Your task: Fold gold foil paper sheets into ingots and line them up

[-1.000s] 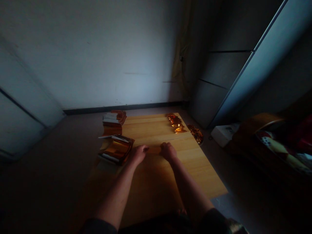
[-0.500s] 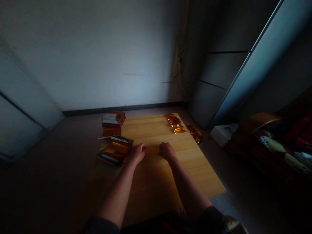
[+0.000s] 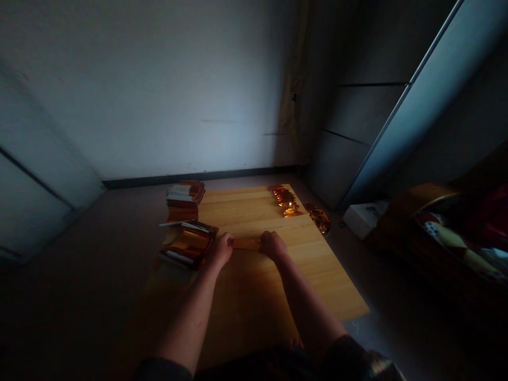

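Observation:
Between my two hands a narrow strip of gold foil paper [image 3: 246, 244] stretches just over the wooden table [image 3: 317, 270]. My left hand [image 3: 224, 248] is closed on its left end, and my right hand [image 3: 273, 246] is closed round its right end; the fingertips are partly hidden and dim. Just left of my left hand lies a curled stack of shiny gold sheets [image 3: 194, 239] with pale edges. Behind it sits another stack of gold and white sheets [image 3: 182, 213]. A row of folded gold foil pieces [image 3: 286, 201] rests at the table's far right.
Past the right table edge is a heap of shiny gold pieces [image 3: 318, 219], low down. A white box [image 3: 364, 218] stands on the floor beside a wooden seat [image 3: 428, 196] with patterned cloth on it. The wall [image 3: 190, 106] rises behind the table; a tall cabinet [image 3: 345, 153] is at right.
My left hand has shifted slightly left, away from my right hand, so more of the paper strip shows between them. My right hand is almost in the same place.

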A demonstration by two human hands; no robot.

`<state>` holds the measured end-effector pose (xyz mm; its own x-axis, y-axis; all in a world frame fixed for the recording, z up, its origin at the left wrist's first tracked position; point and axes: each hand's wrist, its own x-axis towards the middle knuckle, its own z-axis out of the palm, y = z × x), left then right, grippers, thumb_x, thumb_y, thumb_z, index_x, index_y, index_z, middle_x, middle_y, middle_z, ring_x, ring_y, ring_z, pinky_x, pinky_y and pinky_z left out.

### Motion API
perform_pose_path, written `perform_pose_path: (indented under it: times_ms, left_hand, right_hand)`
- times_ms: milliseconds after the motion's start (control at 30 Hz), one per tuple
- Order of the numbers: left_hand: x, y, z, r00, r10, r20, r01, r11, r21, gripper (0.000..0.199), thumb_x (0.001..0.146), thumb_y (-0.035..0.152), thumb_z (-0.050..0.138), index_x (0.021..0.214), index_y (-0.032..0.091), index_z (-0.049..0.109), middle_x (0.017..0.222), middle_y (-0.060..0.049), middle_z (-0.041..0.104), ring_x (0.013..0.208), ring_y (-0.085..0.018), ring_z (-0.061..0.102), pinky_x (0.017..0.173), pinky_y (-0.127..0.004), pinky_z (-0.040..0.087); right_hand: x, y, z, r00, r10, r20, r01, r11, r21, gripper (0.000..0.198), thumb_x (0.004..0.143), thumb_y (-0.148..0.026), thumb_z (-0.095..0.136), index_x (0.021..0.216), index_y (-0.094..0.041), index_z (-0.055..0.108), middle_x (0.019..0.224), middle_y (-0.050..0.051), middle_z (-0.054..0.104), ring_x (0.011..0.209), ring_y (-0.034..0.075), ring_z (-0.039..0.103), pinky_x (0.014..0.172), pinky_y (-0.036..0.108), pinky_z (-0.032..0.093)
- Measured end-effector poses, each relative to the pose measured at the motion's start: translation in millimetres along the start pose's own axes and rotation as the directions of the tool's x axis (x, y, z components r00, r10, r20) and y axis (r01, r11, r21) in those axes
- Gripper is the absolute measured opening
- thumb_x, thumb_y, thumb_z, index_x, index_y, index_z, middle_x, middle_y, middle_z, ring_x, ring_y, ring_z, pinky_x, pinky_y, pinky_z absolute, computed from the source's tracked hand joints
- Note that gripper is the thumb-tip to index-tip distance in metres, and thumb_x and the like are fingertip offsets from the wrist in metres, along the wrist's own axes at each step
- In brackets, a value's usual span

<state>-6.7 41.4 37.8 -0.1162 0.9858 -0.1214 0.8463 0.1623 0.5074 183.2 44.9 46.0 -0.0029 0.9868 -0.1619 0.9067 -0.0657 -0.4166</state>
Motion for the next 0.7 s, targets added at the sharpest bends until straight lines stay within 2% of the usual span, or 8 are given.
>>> perform_pose_path:
  times_ms: [100, 267, 400, 533, 700]
  left_hand:
    - [-1.6, 1.7, -1.9, 1.0, -0.025, 0.007, 0.026, 0.999, -0.032, 0.029, 0.079, 0.02, 0.05, 0.106, 0.023, 0.061, 0.108, -0.005, 0.068, 0.097, -0.018, 0.062, 0.078, -0.024, 0.043]
    - [-6.4, 3.9, 3.1, 0.999, 0.035, -0.035, -0.037, 0.998, -0.045, 0.031, 0.075, 0.024, 0.055, 0.106, 0.022, 0.063, 0.103, -0.005, 0.068, 0.093, -0.019, 0.062, 0.075, -0.025, 0.043]
    - [-15.6, 2.0, 13.8, 0.986, 0.065, -0.152, -0.07, 0.997, -0.031, 0.02, 0.075, 0.022, 0.057, 0.094, 0.022, 0.063, 0.091, -0.003, 0.067, 0.083, -0.016, 0.06, 0.069, -0.024, 0.041]
    - [-24.4, -3.3, 22.6, 0.961, 0.111, -0.255, -0.137, 0.986, -0.089, 0.01, 0.074, 0.015, 0.055, 0.082, 0.021, 0.059, 0.084, -0.001, 0.063, 0.081, -0.015, 0.057, 0.072, -0.023, 0.041]
    - [-26.6, -10.2, 28.8, 0.938, 0.165, -0.304, -0.227, 0.957, -0.18, 0.008, 0.072, 0.013, 0.051, 0.072, 0.021, 0.053, 0.075, 0.002, 0.06, 0.075, -0.013, 0.055, 0.073, -0.023, 0.041]
  right_hand:
    - [-0.4, 0.3, 0.2, 1.0, -0.003, -0.004, 0.003, 1.0, 0.007, 0.022, 0.075, -0.028, 0.064, 0.097, -0.023, 0.065, 0.098, 0.006, 0.062, 0.078, 0.016, 0.061, 0.06, 0.021, 0.038]
    - [-1.7, 1.1, 0.9, 1.0, -0.006, -0.009, 0.006, 1.0, 0.02, 0.023, 0.076, -0.028, 0.063, 0.098, -0.024, 0.063, 0.099, 0.005, 0.061, 0.077, 0.016, 0.061, 0.059, 0.022, 0.038]
    - [-4.6, 0.7, 1.7, 0.999, -0.014, -0.035, 0.016, 0.999, 0.046, 0.022, 0.078, -0.027, 0.061, 0.1, -0.023, 0.061, 0.096, 0.005, 0.061, 0.078, 0.015, 0.06, 0.058, 0.021, 0.036]
    - [-8.3, -1.0, 5.3, 0.995, -0.027, -0.1, 0.035, 0.996, 0.079, 0.019, 0.08, -0.031, 0.058, 0.097, -0.023, 0.061, 0.096, 0.004, 0.06, 0.076, 0.015, 0.058, 0.058, 0.021, 0.035]
    - [-10.8, 4.2, 18.0, 0.977, -0.058, -0.203, 0.093, 0.982, 0.164, 0.018, 0.078, -0.016, 0.049, 0.091, -0.023, 0.061, 0.096, 0.002, 0.06, 0.076, 0.013, 0.056, 0.061, 0.021, 0.037]
